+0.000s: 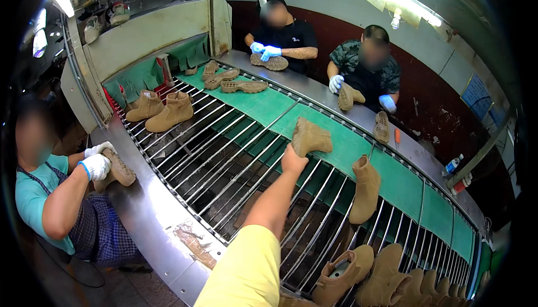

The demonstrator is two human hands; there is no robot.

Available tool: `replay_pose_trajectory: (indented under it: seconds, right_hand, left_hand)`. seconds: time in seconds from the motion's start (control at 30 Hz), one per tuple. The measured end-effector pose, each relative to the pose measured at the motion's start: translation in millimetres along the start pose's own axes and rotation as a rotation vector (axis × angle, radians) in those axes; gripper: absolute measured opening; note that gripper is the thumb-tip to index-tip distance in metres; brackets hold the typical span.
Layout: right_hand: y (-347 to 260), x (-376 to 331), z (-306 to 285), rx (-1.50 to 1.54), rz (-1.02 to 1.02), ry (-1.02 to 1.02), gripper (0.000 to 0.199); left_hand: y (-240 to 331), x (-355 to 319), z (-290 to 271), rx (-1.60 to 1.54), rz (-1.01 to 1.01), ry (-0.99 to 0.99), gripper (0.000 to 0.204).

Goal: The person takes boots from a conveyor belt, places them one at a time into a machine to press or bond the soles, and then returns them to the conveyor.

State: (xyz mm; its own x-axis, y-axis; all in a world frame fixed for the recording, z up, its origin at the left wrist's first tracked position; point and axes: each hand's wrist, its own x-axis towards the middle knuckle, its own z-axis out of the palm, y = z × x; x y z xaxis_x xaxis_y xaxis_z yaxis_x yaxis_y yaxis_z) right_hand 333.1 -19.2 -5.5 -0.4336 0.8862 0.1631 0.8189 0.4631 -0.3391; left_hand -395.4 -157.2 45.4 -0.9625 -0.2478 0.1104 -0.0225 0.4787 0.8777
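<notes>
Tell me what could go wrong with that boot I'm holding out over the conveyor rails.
The hand grips the tan boot only at its heel end, arm fully stretched, so it may slip and tumble onto the metal rails. A dropped boot might wedge in a gap between rails. Another boot stands just to the right and could get knocked over.

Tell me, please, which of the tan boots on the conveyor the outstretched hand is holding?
The boot over the green belt, gripped at its lower end by the right hand. The other boots lie apart, untouched by it.
</notes>
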Motion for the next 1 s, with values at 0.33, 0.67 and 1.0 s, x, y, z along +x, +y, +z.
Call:
replay_pose_trajectory:
  seconds: [0.33,0.67,1.0]
  right_hand:
    - [-8,-76,-98,0.330,-0.071,0.149,0.013]
    - [-25,-40,-102,1.854,0.076,-0.564,0.046]
    - [-8,-145,-190,1.610,0.284,-0.303,0.054]
  left_hand:
    - [-25,-215,-262,-1.055,-0.390,-0.769,0.052]
    - [-83,-516,-305,-1.302,-0.934,-1.697,0.062]
    - [15,-612,-233,-0.410,0.040,-1.802,0.049]
